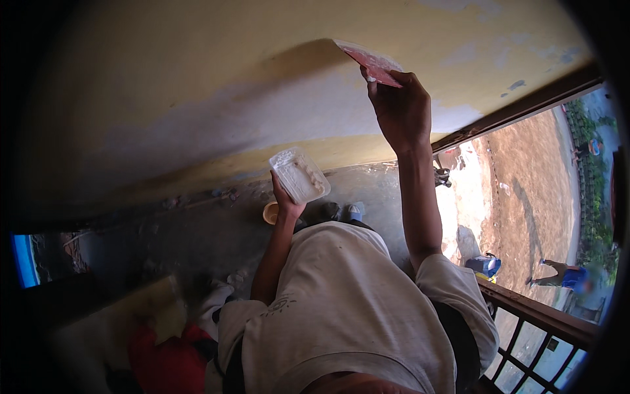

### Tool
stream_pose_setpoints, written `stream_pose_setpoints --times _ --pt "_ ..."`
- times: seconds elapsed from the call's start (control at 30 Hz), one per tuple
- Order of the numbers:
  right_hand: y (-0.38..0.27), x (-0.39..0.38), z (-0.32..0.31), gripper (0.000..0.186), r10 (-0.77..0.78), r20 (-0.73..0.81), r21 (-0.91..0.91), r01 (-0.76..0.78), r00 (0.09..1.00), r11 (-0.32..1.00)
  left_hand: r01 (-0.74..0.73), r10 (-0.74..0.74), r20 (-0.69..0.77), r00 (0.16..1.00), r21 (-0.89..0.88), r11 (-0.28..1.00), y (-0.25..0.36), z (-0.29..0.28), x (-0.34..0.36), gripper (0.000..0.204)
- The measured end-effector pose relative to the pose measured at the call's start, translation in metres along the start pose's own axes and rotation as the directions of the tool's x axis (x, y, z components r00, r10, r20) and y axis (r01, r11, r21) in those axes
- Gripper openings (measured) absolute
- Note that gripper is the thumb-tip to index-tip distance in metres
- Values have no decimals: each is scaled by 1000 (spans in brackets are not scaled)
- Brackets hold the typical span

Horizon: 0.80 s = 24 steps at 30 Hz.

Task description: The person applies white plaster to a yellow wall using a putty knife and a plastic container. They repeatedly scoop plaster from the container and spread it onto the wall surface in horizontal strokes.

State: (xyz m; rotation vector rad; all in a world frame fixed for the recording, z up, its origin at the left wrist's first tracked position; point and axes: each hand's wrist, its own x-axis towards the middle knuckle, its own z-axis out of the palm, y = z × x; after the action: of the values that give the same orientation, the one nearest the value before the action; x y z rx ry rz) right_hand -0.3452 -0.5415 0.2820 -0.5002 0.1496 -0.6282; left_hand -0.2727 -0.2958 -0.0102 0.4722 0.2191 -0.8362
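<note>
My right hand (405, 108) is raised to the wall (197, 92), pinching a flat red scraper (371, 63) smeared with white paste. The scraper's far edge is at the wall, where its shadow falls to the left; whether it touches is hard to tell. Lower and to the left, my left hand (287, 201) holds a shallow clear plastic tub (303, 177) from below and the side. White paste coats the inside of the tub. Pale, whitish patches run across the yellow wall.
On the grey floor (243, 246) below the tub stands a small orange-tan bowl (270, 213), near my feet (354, 212). A person in red (170, 361) is at lower left beside a pale board (157, 305). At right, a doorway opens onto bare earth (531, 177), with another person (567, 277) outside.
</note>
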Motion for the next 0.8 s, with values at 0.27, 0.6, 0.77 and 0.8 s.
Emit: stream_pose_setpoints --times 0.27,0.6,0.77,0.8 --pt "35 -25 -99 26 109 -286 -228 -178 952 957 37 -37 26 999 -3 999 -8 4 3 69" --pt "-58 18 3 36 28 62 -67 -24 998 997 37 -38 12 999 39 999 -17 9 6 68" --pt "-32 -24 -54 28 -66 134 -240 97 989 966 18 -18 -5 1000 44 999 -20 8 2 68" --pt "-14 -25 -75 29 -24 23 -320 31 999 947 2 -1 -10 1000 63 998 -22 7 3 70"
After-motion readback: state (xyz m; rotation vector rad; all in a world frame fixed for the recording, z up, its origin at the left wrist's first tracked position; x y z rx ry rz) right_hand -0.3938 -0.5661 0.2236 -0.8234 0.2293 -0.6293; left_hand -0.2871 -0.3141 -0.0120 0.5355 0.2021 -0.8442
